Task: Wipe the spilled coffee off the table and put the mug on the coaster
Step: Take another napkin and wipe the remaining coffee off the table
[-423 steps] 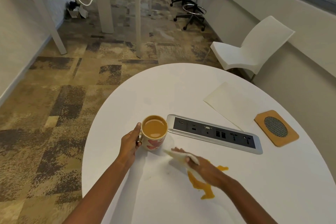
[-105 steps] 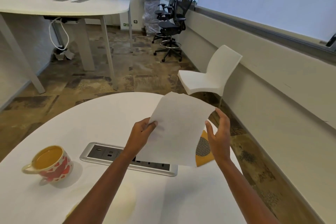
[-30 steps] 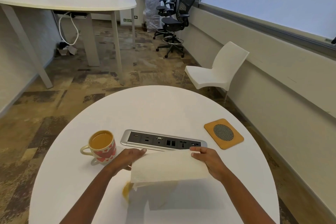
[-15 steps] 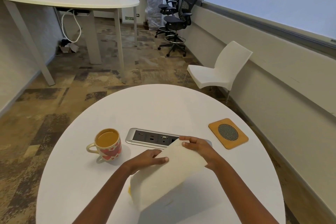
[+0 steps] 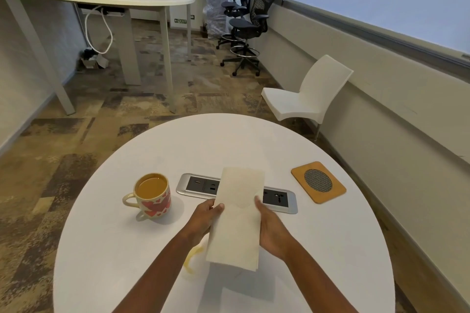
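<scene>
Your left hand (image 5: 207,213) pinches the left edge of a folded paper towel (image 5: 236,221), and your right hand (image 5: 269,226) grips its right edge, above the white surface (image 5: 127,274). The mug (image 5: 152,197), full of coffee, stands left of the socket panel (image 5: 201,184). The coaster (image 5: 318,181) lies right, well apart from the mug. The yellow spill (image 5: 193,256) shows beside your left forearm.

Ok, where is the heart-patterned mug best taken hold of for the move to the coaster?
By the handle, coming from the left: the loop juts out on the left side of the mug. The mug stands upright and nearly full, so a level lift is likely safest.
</scene>
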Demonstrator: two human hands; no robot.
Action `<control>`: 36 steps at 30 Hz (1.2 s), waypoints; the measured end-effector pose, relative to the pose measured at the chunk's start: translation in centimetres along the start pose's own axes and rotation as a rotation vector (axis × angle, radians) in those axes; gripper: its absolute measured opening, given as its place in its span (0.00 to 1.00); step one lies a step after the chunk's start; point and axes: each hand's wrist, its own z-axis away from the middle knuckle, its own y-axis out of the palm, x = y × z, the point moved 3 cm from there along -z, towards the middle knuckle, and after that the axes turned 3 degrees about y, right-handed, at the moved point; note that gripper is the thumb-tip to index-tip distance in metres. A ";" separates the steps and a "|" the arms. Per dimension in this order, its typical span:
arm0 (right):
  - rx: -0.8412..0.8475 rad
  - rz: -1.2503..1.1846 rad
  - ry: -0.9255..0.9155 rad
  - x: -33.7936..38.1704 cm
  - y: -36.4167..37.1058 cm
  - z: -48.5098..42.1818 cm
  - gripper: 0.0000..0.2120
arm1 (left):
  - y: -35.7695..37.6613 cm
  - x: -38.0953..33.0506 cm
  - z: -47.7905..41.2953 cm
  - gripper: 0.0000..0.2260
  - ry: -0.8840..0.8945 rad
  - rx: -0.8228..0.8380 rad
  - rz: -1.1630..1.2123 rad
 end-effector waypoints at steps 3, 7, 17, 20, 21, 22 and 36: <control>-0.093 0.230 -0.054 -0.8 -0.2 0.2 0.13 | 0.0 0.6 0.2 0.07 -0.024 0.021 0.066; -0.139 0.253 -0.097 -0.7 -0.6 0.6 0.14 | -0.7 1.1 0.6 0.13 -0.057 0.119 0.049; -0.246 0.442 -0.009 0.1 -0.2 1.3 0.14 | -1.2 1.0 1.3 0.21 0.053 0.018 -0.067; -0.217 0.440 -0.008 -0.3 -0.4 1.3 0.15 | -1.3 0.9 1.4 0.21 0.092 0.017 -0.107; -0.214 0.434 -0.004 -0.4 -0.4 1.4 0.15 | -1.3 0.9 1.5 0.20 0.096 0.015 -0.113; -0.214 0.434 -0.003 -0.5 -0.5 1.4 0.15 | -1.3 0.9 1.6 0.19 0.095 0.021 -0.113; -0.029 -0.147 0.205 -2.0 -0.6 2.0 0.31 | -0.1 1.4 2.3 0.06 0.103 -0.127 -0.162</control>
